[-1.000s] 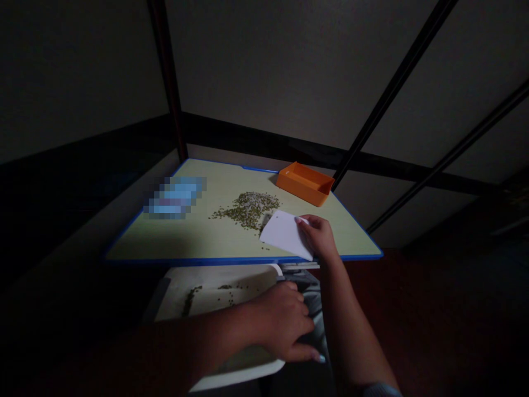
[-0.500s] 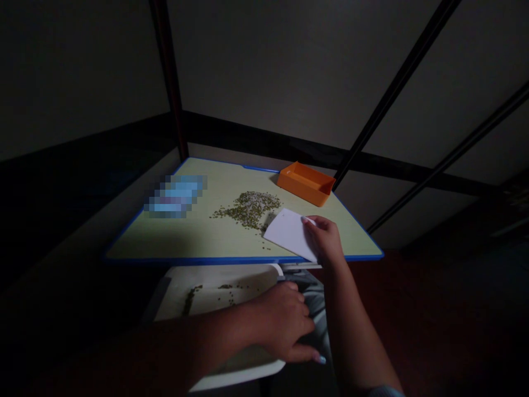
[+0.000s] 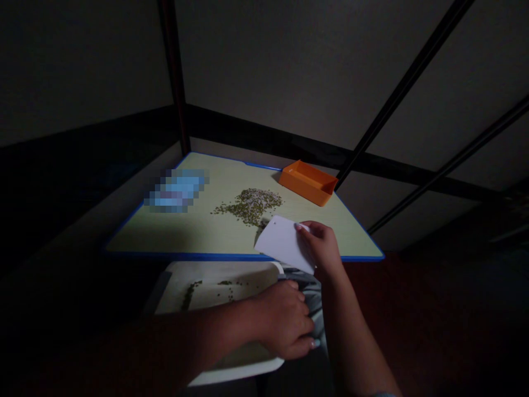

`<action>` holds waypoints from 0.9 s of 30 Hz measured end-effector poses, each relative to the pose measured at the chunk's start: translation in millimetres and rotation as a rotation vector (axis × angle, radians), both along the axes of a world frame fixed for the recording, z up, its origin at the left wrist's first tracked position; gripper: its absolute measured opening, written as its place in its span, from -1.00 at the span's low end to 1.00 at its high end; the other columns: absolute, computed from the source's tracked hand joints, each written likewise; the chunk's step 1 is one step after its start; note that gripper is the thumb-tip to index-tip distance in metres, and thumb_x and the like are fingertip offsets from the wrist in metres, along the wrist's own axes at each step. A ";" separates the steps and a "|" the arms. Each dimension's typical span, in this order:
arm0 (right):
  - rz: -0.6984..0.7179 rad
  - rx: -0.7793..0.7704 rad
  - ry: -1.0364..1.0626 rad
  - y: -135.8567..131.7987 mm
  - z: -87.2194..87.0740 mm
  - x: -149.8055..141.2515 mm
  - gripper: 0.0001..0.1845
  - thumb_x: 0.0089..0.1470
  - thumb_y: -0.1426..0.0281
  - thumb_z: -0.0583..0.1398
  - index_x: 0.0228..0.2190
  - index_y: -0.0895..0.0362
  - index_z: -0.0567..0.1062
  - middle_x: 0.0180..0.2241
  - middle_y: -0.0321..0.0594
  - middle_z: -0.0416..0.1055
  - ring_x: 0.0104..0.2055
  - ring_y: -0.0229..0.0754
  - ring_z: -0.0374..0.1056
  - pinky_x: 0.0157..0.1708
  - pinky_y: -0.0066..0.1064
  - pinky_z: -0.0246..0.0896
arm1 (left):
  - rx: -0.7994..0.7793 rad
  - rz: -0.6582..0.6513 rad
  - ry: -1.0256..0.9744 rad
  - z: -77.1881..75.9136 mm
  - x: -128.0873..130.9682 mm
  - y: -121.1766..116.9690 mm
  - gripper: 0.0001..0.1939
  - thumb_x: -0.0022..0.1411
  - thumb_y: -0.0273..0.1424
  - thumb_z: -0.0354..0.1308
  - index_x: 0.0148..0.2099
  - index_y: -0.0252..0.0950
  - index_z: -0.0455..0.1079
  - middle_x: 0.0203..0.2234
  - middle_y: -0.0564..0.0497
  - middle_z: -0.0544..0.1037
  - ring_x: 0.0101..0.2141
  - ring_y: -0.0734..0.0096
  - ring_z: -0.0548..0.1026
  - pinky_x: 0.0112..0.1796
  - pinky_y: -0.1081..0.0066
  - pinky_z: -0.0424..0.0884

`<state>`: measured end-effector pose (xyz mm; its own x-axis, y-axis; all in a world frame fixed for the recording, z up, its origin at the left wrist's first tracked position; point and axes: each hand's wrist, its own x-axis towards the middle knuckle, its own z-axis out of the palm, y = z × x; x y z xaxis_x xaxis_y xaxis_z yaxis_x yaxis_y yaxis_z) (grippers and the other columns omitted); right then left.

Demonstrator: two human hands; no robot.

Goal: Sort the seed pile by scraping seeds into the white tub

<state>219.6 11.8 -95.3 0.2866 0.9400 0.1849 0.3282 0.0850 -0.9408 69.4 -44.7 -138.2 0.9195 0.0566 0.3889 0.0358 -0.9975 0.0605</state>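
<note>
My right hand (image 3: pixel 324 245) pinches a white flat plastic scraper (image 3: pixel 283 242) by its right side. The scraper is tilted over the near edge of the table, and its far-left corner lies close to a heap of small green beans mixed with paler grains (image 3: pixel 254 205). My left hand (image 3: pixel 285 320) is curled over the right rim of a white plastic tub (image 3: pixel 231 375) below the table; its fingertips are partly hidden. Some green beans (image 3: pixel 188 295) lie in the tub, and my left forearm covers much of its inside.
An orange open box (image 3: pixel 308 184) stands at the back right of the pale table (image 3: pixel 206 240), which has a blue edge. At the left lies a blurred-out bluish item (image 3: pixel 177 190). Panelled walls (image 3: pixel 268 66) rise behind. My grey-clad leg (image 3: pixel 309 289) shows beside the tub.
The scraper first shifted slightly right, then came back left and nearer to me, past the table's front edge. My left hand stays at the tub's rim, its thumb drawn in a little.
</note>
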 end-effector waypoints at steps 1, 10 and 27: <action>0.020 -0.002 0.002 1.0 -0.4 -4.4 -0.51 -0.22 -0.01 0.33 -0.46 0.19 0.56 -0.53 -0.20 0.46 -0.52 -0.24 0.23 -0.54 -0.44 0.05 | -0.001 0.000 0.002 0.1 -0.1 0.0 -0.72 0.15 -0.17 0.16 -0.49 -0.24 0.40 -0.63 0.07 0.46 -0.52 0.33 0.39 -0.37 0.21 0.26; -0.092 0.054 0.068 -2.3 3.3 15.8 -0.51 -0.21 0.00 0.33 -0.42 0.18 0.56 -0.55 -0.23 0.44 -0.56 -0.24 0.23 -0.56 -0.43 0.05 | 0.003 0.005 0.006 -0.7 0.3 0.1 -0.70 0.15 -0.15 0.15 -0.49 -0.24 0.40 -0.63 0.06 0.47 -0.52 0.34 0.39 -0.37 0.20 0.27; -0.050 0.031 -0.016 5.5 1.0 1.2 -0.51 -0.23 0.00 0.32 -0.47 0.20 0.56 -0.57 -0.23 0.43 -0.55 -0.25 0.19 -0.57 -0.44 0.04 | -0.001 0.004 -0.003 -1.2 0.2 -0.3 -0.71 0.13 -0.17 0.17 -0.51 -0.24 0.39 -0.65 0.04 0.46 -0.54 0.32 0.39 -0.40 0.21 0.26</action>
<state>220.8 17.3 -94.3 0.3296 0.9184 0.2188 0.3475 0.0974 -0.9326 69.6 -45.0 -139.4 0.9181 0.0608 0.3917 0.0398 -0.9973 0.0615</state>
